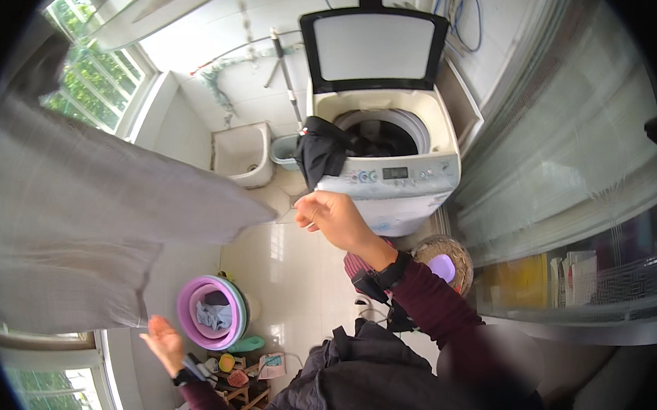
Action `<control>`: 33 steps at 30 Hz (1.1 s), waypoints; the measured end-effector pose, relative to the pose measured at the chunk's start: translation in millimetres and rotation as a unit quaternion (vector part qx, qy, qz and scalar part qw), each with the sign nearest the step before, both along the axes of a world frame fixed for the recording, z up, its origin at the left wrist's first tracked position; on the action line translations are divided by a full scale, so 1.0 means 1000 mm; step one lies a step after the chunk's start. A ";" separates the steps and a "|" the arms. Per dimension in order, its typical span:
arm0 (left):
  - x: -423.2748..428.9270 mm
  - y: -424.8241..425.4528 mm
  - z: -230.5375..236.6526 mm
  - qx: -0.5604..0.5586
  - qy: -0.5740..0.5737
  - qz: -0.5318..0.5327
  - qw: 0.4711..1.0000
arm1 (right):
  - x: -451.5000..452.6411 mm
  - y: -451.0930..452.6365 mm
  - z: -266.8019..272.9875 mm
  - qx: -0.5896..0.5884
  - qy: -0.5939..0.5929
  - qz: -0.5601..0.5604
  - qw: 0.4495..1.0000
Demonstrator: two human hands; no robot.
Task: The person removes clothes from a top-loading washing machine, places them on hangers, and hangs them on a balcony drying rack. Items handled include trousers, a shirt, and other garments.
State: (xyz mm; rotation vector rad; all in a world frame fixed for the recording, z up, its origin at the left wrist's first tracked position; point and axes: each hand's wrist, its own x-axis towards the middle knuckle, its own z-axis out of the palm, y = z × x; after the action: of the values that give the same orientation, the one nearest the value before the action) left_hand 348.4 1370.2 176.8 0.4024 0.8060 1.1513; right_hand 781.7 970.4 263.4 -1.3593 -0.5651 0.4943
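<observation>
A large grey cloth (pixel 151 200) hangs from above on the left, one corner swinging out toward the middle. My left hand (pixel 164 343) is raised just below its lower edge with fingers extended; I see nothing held in it. In front of the washing machine (pixel 395 214) my right hand (pixel 332 219) hovers with loosely bent fingers, also holding nothing, a short way from the cloth's corner. The machine's lid (pixel 373 47) stands up, and dark laundry (pixel 384 138) lies in the drum. A black garment (pixel 324 148) drapes over the machine's front left corner.
Stacked basins, the top one purple (pixel 184 306), hold clothes at the left. A wooden rack (pixel 248 402) with bottles and brushes stands below them. A white sink (pixel 243 179) and small bucket (pixel 285 159) sit at the back. A round container (pixel 462 253) and sheer curtain (pixel 553 149) are right.
</observation>
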 end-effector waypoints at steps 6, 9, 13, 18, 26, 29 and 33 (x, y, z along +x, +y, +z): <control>0.155 -0.200 -0.098 -0.180 0.141 -0.465 0.855 | 0.067 -0.083 -0.085 -0.179 -0.072 -0.134 0.972; 0.264 -0.261 -0.062 0.052 0.265 -0.635 0.724 | 0.106 -0.139 -0.121 -0.257 -0.049 -0.201 0.944; 0.399 -0.285 0.014 0.295 0.244 -0.707 0.594 | 0.148 -0.204 -0.156 -0.364 -0.110 -0.309 0.871; 0.561 -0.262 0.092 0.436 0.179 -0.673 0.570 | 0.199 -0.256 -0.178 -0.498 -0.093 -0.317 0.801; 0.791 -0.251 0.108 0.556 0.183 -0.657 0.475 | 0.243 -0.252 -0.187 -0.570 -0.024 -0.304 0.763; 0.852 -0.259 0.054 0.593 0.225 -0.683 0.363 | 0.240 -0.244 -0.180 -0.562 -0.014 -0.312 0.766; 0.900 -0.283 -0.053 0.590 0.236 -0.731 0.250 | 0.242 -0.239 -0.169 -0.570 0.002 -0.300 0.765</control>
State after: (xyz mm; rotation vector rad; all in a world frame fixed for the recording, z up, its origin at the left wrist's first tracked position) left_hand 1247.9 1087.0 123.7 2.2476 -0.4528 -0.6107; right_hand 1023.3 731.6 94.7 -2.5742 0.3185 0.2808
